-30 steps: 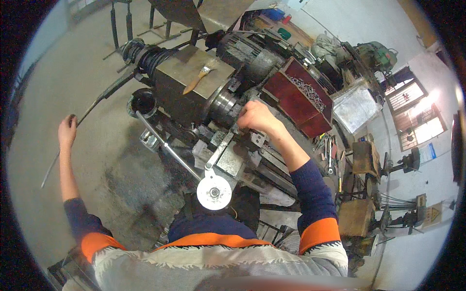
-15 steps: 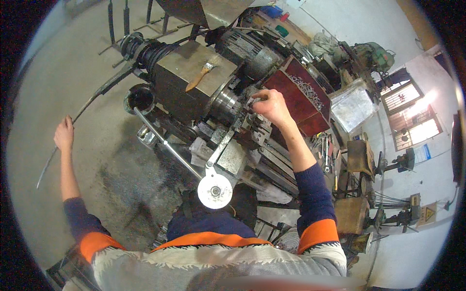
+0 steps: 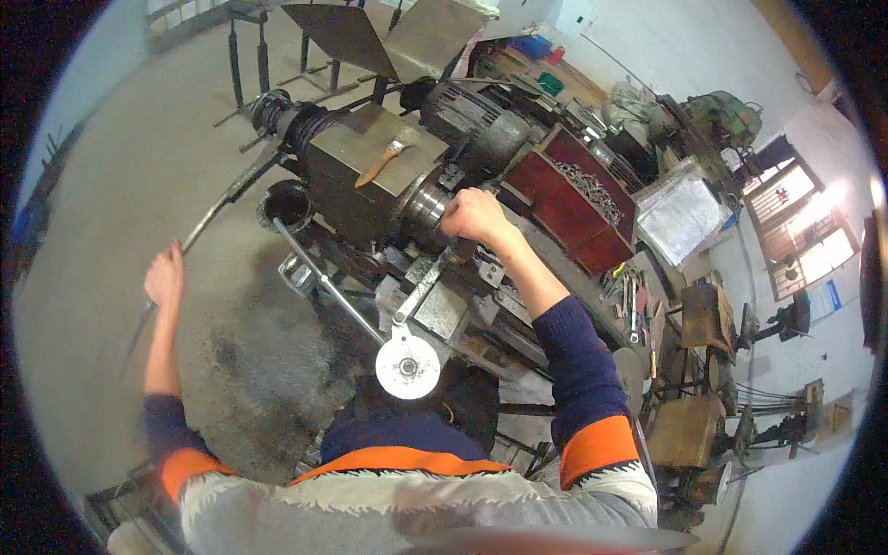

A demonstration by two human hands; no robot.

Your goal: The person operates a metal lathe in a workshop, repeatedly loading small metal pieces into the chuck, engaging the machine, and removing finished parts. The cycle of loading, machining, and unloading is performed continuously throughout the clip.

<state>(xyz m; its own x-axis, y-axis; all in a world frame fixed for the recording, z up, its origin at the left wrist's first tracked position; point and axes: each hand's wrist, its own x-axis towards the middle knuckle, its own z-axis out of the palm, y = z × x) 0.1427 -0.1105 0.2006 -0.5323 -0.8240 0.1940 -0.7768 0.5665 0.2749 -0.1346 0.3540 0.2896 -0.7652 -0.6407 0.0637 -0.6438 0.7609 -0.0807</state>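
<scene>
I stand at a dark metal lathe [image 3: 370, 176]. My left hand [image 3: 165, 276] is stretched out to the left and closed around a long thin metal rod [image 3: 215, 211] that runs up into the machine's left end. My right hand [image 3: 474, 215] rests closed on the round chuck [image 3: 427, 205] in the middle of the lathe. A white handwheel [image 3: 407, 367] on a metal arm hangs just in front of my chest.
A paintbrush [image 3: 384, 160] lies on top of the lathe's headstock. A red tray [image 3: 583, 208] with metal shavings sits behind the machine. Hand tools [image 3: 631, 296] lie on a bench at right. Bare concrete floor [image 3: 120, 139] spreads to the left.
My right hand has moved up and left along the lathe onto the chuck. My left hand keeps hold of the rod and has shifted slightly.
</scene>
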